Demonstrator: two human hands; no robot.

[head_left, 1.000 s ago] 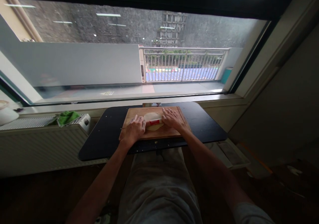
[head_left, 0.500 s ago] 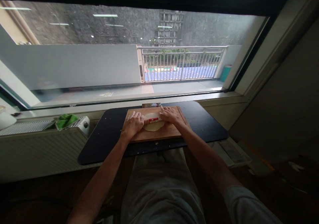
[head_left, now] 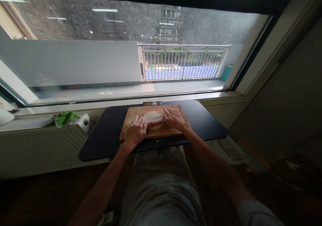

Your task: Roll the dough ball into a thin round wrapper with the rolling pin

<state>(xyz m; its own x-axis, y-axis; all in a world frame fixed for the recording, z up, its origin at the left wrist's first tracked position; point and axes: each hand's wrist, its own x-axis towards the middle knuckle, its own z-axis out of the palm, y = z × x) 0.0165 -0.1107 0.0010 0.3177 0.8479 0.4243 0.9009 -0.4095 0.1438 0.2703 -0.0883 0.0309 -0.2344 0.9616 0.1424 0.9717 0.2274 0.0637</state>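
A wooden board (head_left: pixel 133 112) lies on a small black table (head_left: pixel 105 138) under the window. On the board is a flat round of pale dough (head_left: pixel 151 115). Across its near half lies a rolling pin (head_left: pixel 156 121) with a red label. My left hand (head_left: pixel 136 131) rests palm down on the pin's left end, fingers stretched forward. Over the pin's right end my right hand (head_left: pixel 174 118) lies flat, fingers spread.
A white radiator (head_left: pixel 37 135) with a green cloth (head_left: pixel 63 117) on top stands to the left of the table. A large window (head_left: pixel 125 51) fills the wall ahead, its sill just behind the table. My lap is below the table's near edge.
The pin rolled away over the dough and has come back toward me, both hands moving with it. More of the dough's far side is bare now.
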